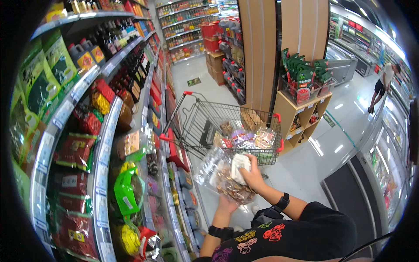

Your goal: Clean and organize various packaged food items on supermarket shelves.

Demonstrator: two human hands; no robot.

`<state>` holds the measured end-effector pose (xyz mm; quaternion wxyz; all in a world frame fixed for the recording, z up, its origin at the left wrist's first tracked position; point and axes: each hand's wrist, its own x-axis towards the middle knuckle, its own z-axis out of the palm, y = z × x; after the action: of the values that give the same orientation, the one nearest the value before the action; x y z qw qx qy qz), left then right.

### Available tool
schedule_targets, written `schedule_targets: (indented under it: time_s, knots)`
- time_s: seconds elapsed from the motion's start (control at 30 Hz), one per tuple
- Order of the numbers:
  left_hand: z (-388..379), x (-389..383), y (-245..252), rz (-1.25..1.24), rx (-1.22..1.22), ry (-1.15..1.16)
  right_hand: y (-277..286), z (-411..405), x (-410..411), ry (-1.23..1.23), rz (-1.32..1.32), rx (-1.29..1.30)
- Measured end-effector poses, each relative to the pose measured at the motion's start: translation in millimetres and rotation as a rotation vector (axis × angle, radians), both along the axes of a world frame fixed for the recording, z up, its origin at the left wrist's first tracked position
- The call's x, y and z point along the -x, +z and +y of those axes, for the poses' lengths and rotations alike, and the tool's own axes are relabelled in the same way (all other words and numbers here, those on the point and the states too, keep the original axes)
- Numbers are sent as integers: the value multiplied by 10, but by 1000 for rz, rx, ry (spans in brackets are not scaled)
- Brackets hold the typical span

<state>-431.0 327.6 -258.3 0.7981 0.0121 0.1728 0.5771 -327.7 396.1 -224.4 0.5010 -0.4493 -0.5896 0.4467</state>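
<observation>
Both my hands are in front of me, close to the near side of a wire shopping cart. My left hand [228,204] supports a clear plastic bag of brown dried food pieces [226,180] from below. My right hand [253,173] grips a whitish printed piece [240,165] against the bag's upper right. Whether this piece is a label on the bag or a separate packet, I cannot tell. The bag's crinkled clear end spreads to the left. Beyond it, the shopping cart [209,111] with red corner caps holds several packaged goods [242,137].
Store shelves [104,170] with bagged goods and bottles line my left side. Past the cart stand a wooden display stand [294,121] with green pouches [299,73] and a wood-panelled pillar [260,52]. Freezer cases [389,177] run along the right, where a person [383,85] stands farther off.
</observation>
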Motion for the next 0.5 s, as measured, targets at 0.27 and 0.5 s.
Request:
schedule_targets:
  time_s: [0.27,0.5]
  knots:
    - [245,49,636,-64,-270,268,853,-177,-308,486,-426,-676]
    - [436,-296,625,-15,-288,141,976,156,-762,303,-562,-1125]
